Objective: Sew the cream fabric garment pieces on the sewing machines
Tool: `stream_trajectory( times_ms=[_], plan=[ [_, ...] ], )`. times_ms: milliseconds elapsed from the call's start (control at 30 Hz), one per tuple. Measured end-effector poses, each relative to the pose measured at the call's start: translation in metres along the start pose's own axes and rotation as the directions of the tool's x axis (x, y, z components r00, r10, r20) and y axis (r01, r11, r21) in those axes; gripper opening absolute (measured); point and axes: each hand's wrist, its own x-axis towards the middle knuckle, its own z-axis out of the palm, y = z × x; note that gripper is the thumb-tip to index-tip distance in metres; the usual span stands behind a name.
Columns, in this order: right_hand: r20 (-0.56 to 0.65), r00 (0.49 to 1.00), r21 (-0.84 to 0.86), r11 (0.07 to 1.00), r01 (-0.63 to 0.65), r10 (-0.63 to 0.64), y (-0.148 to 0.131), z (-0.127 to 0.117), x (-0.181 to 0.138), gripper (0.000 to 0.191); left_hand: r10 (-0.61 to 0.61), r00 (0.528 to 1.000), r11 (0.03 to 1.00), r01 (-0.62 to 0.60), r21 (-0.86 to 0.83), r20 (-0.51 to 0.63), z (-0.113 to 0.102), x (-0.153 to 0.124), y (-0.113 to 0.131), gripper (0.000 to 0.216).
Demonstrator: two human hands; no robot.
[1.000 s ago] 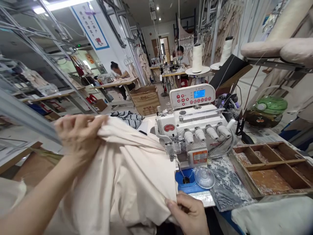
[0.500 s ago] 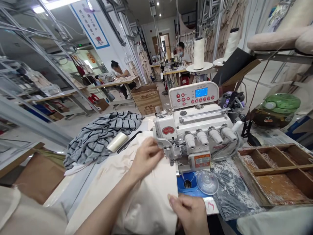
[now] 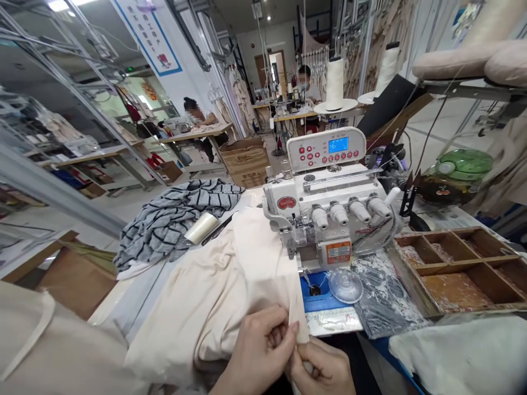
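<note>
Cream fabric (image 3: 206,291) lies bunched over the table and runs up to the needle area of a white overlock sewing machine (image 3: 325,203). My left hand (image 3: 263,345) is closed on the fabric's right edge, near the table's front. Just to its right, my right hand (image 3: 321,365) pinches the same edge a little lower, so both hands almost touch. The fabric's upper part lies at the presser foot (image 3: 291,249). Fingers partly hide the edge between the hands.
A striped grey cloth (image 3: 173,219) and a thread cone (image 3: 201,227) lie at the left. Right of the machine stand a wooden compartment tray (image 3: 415,270) and a green-lidded container (image 3: 463,170). A clear dish (image 3: 346,286) sits by the blue tray (image 3: 325,303). Two people work at machines behind.
My left hand has come down from beside the presser foot to the fabric edge by my right hand. My right hand has moved slightly lower, still holding the edge.
</note>
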Motion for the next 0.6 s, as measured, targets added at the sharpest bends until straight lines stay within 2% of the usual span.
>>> stream_trajectory(
  times_ms=[133, 200, 300, 400, 467, 533, 600],
  plan=[
    [0.029, 0.995, -0.057, 0.993, 0.099, -0.097, 0.002, -0.003, -0.010, 0.038, -0.252, 0.960, 0.935, 0.274, -0.224, 0.121, 0.004, -0.013, -0.009, 0.033],
    [0.063, 0.993, -0.047, 0.993, 0.104, -0.101, 0.003, -0.005, -0.014, 0.035, -0.312, 0.943, 0.880, 0.334, -0.338, 0.120, 0.007, -0.021, -0.013, 0.036],
    [0.090, 0.989, -0.051, 0.991, 0.120, -0.115, 0.003, -0.006, -0.022, 0.033, -0.317, 0.944, 0.863, 0.326, -0.386, 0.087, 0.012, -0.029, -0.015, 0.035],
    [0.066, 0.988, -0.078, 0.986, 0.147, -0.142, 0.000, -0.010, -0.031, 0.032, -0.291, 0.955, 0.917, 0.293, -0.271, 0.051, 0.011, -0.036, -0.011, 0.031],
    [0.048, 0.984, -0.121, 0.977, 0.176, -0.172, -0.003, -0.016, -0.034, 0.030, -0.222, 0.975, 0.951, 0.213, -0.225, -0.015, 0.006, -0.045, -0.004, 0.029],
    [0.059, 0.978, -0.160, 0.965, 0.206, -0.199, -0.005, -0.024, -0.034, 0.028, -0.185, 0.977, 0.939, 0.142, -0.314, -0.110, -0.002, -0.058, 0.002, 0.025],
    [0.037, 0.986, -0.133, 0.977, 0.167, -0.163, -0.006, -0.030, -0.032, 0.029, -0.317, 0.928, 0.841, 0.179, -0.511, -0.198, -0.007, -0.069, 0.005, 0.024]
  ],
)
